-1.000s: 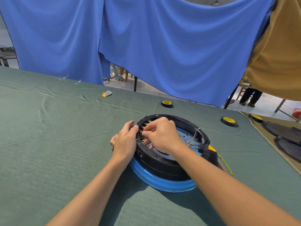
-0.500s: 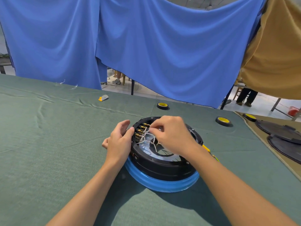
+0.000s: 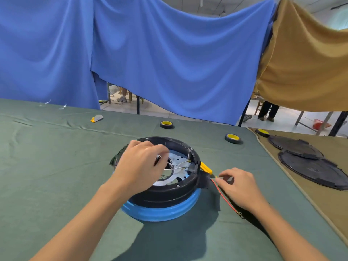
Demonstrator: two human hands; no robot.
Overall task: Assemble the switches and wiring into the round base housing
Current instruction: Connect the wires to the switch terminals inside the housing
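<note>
The round base housing [image 3: 169,193] is a black ring on a blue rim, standing on the green cloth in front of me. Inside it lie a pale blue plate and thin white wires [image 3: 180,164]. My left hand [image 3: 139,166] rests over the housing's left rim, fingers curled on a small dark part and the white wires inside. My right hand [image 3: 239,187] lies on the cloth just right of the housing, pinching the tip of a red wire [image 3: 224,197] that runs from the housing's right side. A yellow part [image 3: 206,167] sticks out at that side.
Three black-and-yellow tape rolls [image 3: 166,124] [image 3: 232,138] [image 3: 262,132] lie beyond the housing. Black flat covers [image 3: 308,166] sit on a tan cloth at right. A small grey-and-orange piece [image 3: 97,118] lies at far left. Blue and tan curtains hang behind the table.
My right hand left the inside of the housing and moved right to the red wire on the cloth. My left hand shifted from the outer left rim to over the housing's interior.
</note>
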